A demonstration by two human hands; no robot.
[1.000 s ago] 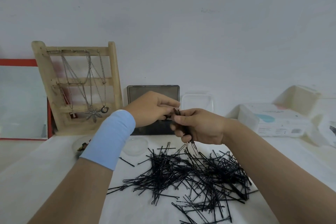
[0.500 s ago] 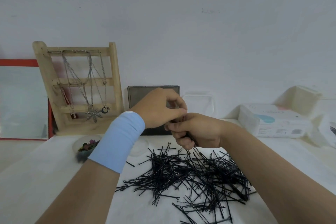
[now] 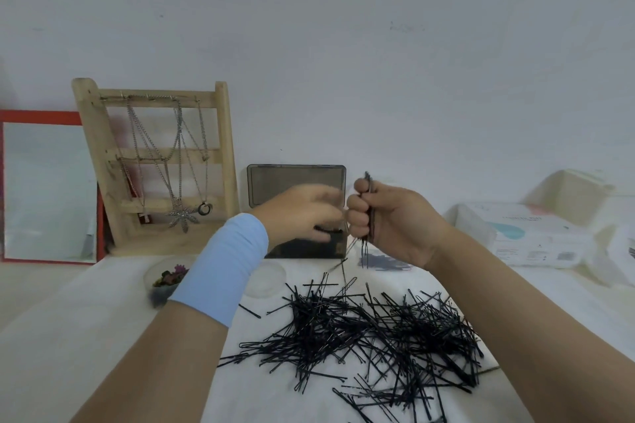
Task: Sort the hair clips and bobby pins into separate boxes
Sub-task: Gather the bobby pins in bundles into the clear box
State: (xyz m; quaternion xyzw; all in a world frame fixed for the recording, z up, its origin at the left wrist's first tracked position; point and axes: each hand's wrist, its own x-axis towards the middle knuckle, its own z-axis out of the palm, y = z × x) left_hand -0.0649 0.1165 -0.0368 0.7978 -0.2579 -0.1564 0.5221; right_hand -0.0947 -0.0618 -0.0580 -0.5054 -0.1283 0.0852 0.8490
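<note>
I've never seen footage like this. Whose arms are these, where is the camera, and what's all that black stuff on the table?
There is no machine here: these are a person's two bare arms, filmed by one wide-angle camera worn on their head, looking forward and down. The left hand, with a light blue wristband, is blurred, so I cannot tell whether it holds anything. The right hand grips a small upright bundle of bobby pins. The black heap on the white table is a pile of loose bobby pins. Behind are a dark box with its lid up, a small clear dish of colourful hair clips, a wooden rack hung with necklaces, and a mirror.
</note>
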